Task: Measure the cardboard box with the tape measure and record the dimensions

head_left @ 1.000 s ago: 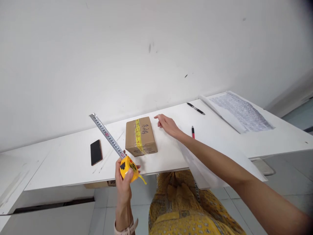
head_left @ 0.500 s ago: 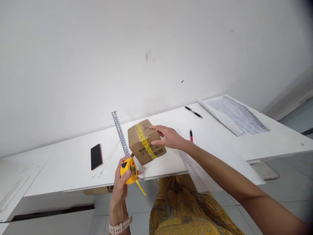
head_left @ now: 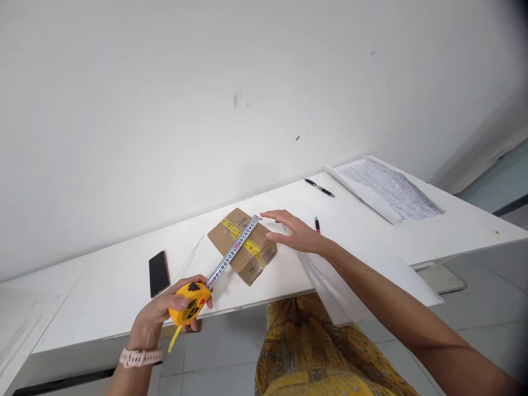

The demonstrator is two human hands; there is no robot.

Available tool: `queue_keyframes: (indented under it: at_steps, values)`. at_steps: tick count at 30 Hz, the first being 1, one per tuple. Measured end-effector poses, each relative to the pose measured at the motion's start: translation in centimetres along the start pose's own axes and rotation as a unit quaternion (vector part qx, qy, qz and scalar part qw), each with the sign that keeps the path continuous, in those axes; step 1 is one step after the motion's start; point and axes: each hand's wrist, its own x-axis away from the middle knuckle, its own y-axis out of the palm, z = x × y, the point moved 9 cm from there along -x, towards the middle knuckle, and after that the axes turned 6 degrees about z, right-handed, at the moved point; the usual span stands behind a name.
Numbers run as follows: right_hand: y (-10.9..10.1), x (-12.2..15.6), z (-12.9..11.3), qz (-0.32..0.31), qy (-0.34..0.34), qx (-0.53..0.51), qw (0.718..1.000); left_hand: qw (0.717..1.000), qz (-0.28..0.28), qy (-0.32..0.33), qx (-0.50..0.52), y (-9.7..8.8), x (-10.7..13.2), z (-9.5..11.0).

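A small cardboard box [head_left: 252, 258] with yellow tape lies turned at an angle on the white table [head_left: 103, 286]. My left hand [head_left: 165, 311] is closed round a yellow tape measure [head_left: 187, 309] near the table's front edge. Its metal blade [head_left: 231, 253] is pulled out and lies across the top of the box, the tip at the box's far right corner. My right hand [head_left: 292, 234] is open, fingers stretched out, touching the right side of the box by the blade's tip.
A black phone [head_left: 158, 273] lies left of the box. A red-and-black pen [head_left: 317, 224] lies beside my right wrist, a black pen [head_left: 319, 188] farther back. Printed sheets [head_left: 388, 190] sit at the right end. White paper [head_left: 350, 275] lies under my right forearm.
The box has been set back flat on the table, rotated. My left hand has dropped lower and left, and the blade, earlier standing in the air, now lies across the box. My right hand let go.
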Motion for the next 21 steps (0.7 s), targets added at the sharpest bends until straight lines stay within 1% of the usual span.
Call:
queue_keyframes:
  at_steps: [2, 4, 7, 9, 12, 14, 17, 21]
  values:
    - [0.4, 0.1, 0.0, -0.006, -0.016, 0.02, 1.0, 1.0, 0.002, -0.015, -0.009, -1.2, 0.1, -0.2]
    - [0.5, 0.2, -0.1, -0.008, -0.022, 0.039, 0.999, 1.0, 0.004, -0.018, -0.022, -2.0, 0.3, 0.0]
    - [0.6, 0.1, -0.8, -0.003, -0.035, 0.062, 0.997, 1.0, 0.004, -0.003, -0.031, -2.6, 0.3, 0.9]
    - [0.9, 0.1, -1.7, -0.003, -0.058, 0.079, 0.995, 0.999, -0.003, -0.004, -0.032, -2.8, 0.2, 1.4]
    - [2.3, 0.1, -2.7, -0.022, -0.102, 0.107, 0.989, 0.999, -0.013, -0.018, -0.03, -3.2, -0.2, 1.5]
    - [3.4, 0.2, -2.8, -0.035, -0.119, 0.134, 0.983, 0.999, -0.012, -0.017, -0.028, -3.7, -0.4, 1.3]
    - [4.2, 0.4, -2.6, -0.03, -0.133, 0.172, 0.976, 1.0, -0.015, -0.014, -0.021, -3.7, -0.7, 0.8]
    - [4.2, 0.8, -2.6, -0.013, -0.145, 0.184, 0.972, 1.0, -0.009, -0.019, 0.002, -2.8, -0.9, 0.0]
